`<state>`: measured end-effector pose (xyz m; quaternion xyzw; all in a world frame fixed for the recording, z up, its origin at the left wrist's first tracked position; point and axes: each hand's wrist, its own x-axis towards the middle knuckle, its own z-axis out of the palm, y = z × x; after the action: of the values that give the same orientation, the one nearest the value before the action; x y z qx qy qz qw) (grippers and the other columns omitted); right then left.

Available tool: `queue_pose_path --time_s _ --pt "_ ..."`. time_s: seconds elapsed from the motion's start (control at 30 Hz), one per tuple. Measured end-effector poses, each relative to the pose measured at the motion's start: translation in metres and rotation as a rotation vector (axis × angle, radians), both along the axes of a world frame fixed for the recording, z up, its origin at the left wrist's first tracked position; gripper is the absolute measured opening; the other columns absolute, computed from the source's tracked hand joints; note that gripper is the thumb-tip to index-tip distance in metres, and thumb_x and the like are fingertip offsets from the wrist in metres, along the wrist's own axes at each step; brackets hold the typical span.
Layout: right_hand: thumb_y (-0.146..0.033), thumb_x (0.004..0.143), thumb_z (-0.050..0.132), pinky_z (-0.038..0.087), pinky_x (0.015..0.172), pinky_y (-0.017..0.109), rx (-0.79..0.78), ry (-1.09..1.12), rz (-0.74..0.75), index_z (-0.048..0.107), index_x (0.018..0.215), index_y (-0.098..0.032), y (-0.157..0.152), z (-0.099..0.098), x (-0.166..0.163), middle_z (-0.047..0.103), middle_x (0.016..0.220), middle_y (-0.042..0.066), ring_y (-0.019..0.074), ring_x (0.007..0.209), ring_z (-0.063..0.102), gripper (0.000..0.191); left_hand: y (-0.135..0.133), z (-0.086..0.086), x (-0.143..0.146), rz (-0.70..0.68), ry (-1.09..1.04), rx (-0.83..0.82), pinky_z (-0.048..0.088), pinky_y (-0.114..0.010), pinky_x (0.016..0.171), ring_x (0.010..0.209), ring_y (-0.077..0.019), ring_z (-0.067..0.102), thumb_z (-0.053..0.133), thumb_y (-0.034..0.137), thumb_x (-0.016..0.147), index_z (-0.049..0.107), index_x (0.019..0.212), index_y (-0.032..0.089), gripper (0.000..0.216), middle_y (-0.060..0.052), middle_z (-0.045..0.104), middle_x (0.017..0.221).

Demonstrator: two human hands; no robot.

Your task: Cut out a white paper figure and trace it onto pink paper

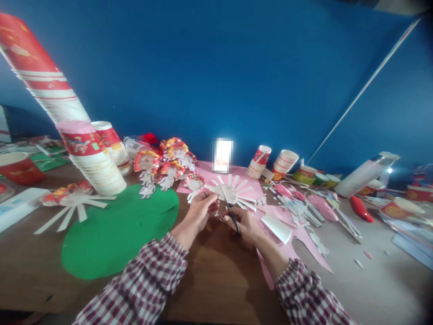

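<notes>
The right hand [244, 225] grips black-handled scissors [233, 219]. Just left, the left hand [202, 210] pinches white paper [231, 195] between closed fingertips.

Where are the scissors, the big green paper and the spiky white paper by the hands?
Scissors [232, 215]: head view, on the dark handle.
Big green paper [123, 232]: head view, on its bare middle.
Spiky white paper [232, 195]: head view, on its uncut centre.
</notes>
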<state>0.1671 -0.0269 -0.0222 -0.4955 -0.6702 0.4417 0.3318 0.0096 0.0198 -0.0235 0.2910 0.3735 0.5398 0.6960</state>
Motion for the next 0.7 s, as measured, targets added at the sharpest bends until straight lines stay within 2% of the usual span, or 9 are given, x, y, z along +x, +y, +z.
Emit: queue_pose_path --time_s 0.3,0.7 --pt "-0.050 0.077 0.058 0.032 0.044 0.020 0.000 0.008 0.000 0.061 0.081 -0.017 0.002 -0.006 0.002 0.048 0.055 -0.003 0.0092 0.048 0.044 0.034 0.001 0.001 0.000 -0.002 0.020 -0.014 0.043 -0.018 0.051 0.052 -0.0077 0.056 0.074 0.025 0.059 0.057 0.070 0.015 0.023 0.001 0.059 0.059" --pt "-0.053 0.076 0.058 0.032 0.044 0.020 -0.011 -0.088 0.002 0.061 0.077 -0.016 0.000 0.006 0.001 0.049 0.054 -0.002 0.0102 0.049 0.044 0.037 -0.001 0.002 0.000 0.018 0.013 -0.023 0.045 -0.019 0.053 0.053 -0.0073 0.055 0.075 0.025 0.058 0.059 0.070 0.014 0.023 0.002 0.058 0.059"
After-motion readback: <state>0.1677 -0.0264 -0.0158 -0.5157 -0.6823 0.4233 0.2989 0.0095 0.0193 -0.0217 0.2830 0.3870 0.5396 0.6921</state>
